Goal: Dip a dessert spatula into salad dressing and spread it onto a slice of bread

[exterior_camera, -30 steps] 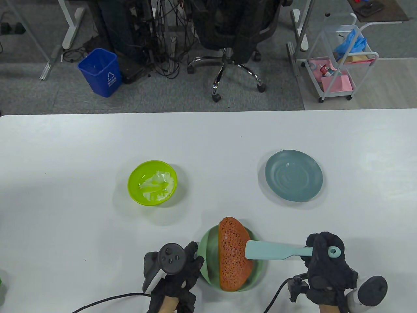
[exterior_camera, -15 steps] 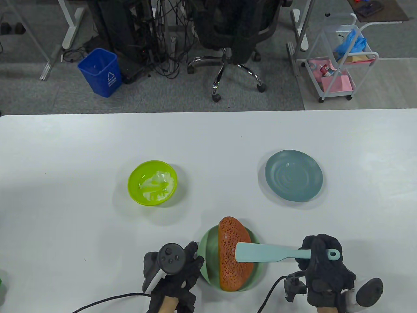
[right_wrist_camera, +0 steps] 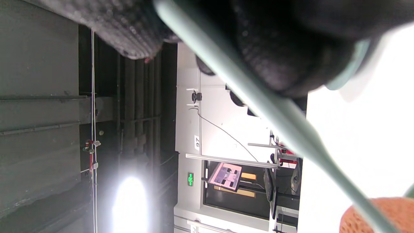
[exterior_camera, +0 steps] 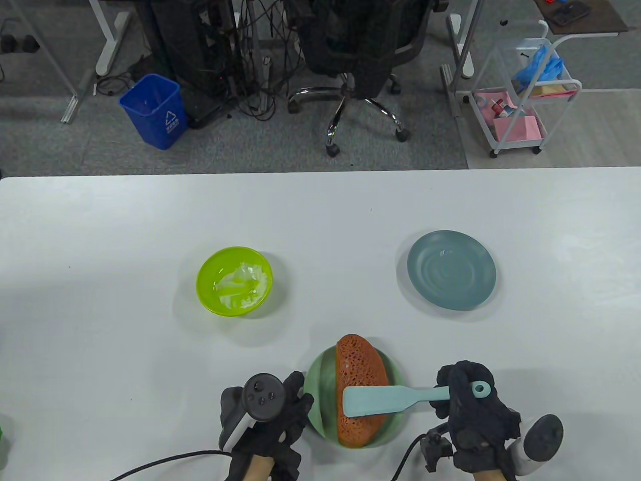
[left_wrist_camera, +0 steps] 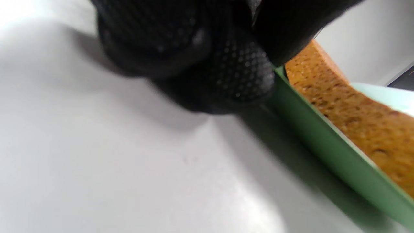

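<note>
An orange-brown bread slice (exterior_camera: 361,373) lies on a green plate (exterior_camera: 321,396) at the table's front middle. My right hand (exterior_camera: 470,401) grips the handle of a light-blue dessert spatula (exterior_camera: 380,399); its flat blade lies across the lower half of the bread. My left hand (exterior_camera: 280,411) rests at the plate's left rim, and its fingers (left_wrist_camera: 226,64) touch the rim (left_wrist_camera: 323,136) in the left wrist view. A lime-green bowl (exterior_camera: 234,280) with white salad dressing stands to the upper left. The right wrist view shows the spatula handle (right_wrist_camera: 258,106) and a corner of bread (right_wrist_camera: 378,215).
An empty blue-grey plate (exterior_camera: 451,269) sits at the right middle of the table. Glove cables trail off the front edge (exterior_camera: 165,458). An office chair, a blue bin and a cart stand on the floor beyond the table.
My right hand has moved left and slightly nearer, sliding the spatula blade leftward across the bread slice. The left hand and the plate have stayed put.
</note>
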Tool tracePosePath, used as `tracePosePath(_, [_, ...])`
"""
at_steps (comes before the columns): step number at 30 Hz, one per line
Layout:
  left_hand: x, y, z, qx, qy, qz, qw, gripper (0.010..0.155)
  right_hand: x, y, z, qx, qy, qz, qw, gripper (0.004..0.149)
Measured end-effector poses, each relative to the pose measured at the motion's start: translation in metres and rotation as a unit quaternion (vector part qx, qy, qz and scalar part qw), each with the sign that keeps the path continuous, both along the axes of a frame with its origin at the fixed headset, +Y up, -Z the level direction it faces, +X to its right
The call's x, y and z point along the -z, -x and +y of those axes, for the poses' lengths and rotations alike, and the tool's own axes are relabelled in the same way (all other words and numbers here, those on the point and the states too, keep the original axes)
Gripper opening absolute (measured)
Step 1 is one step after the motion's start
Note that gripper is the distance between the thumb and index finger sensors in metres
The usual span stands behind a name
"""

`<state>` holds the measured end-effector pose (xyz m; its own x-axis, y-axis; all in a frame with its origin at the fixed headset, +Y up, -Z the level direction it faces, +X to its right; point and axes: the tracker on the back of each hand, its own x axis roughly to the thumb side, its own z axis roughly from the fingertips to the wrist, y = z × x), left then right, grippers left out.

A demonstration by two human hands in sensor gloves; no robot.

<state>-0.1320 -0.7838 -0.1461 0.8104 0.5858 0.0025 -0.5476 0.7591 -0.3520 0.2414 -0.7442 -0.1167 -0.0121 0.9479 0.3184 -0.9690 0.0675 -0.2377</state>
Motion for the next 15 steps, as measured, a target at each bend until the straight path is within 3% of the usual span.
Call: tracePosePath(15, [0.0,0.0,0.0,-0.003,0.002,0.001,1.0,0.059,-0.006,-0.019,0.012,-0.015,-0.01,-0.042,0.999,0.035])
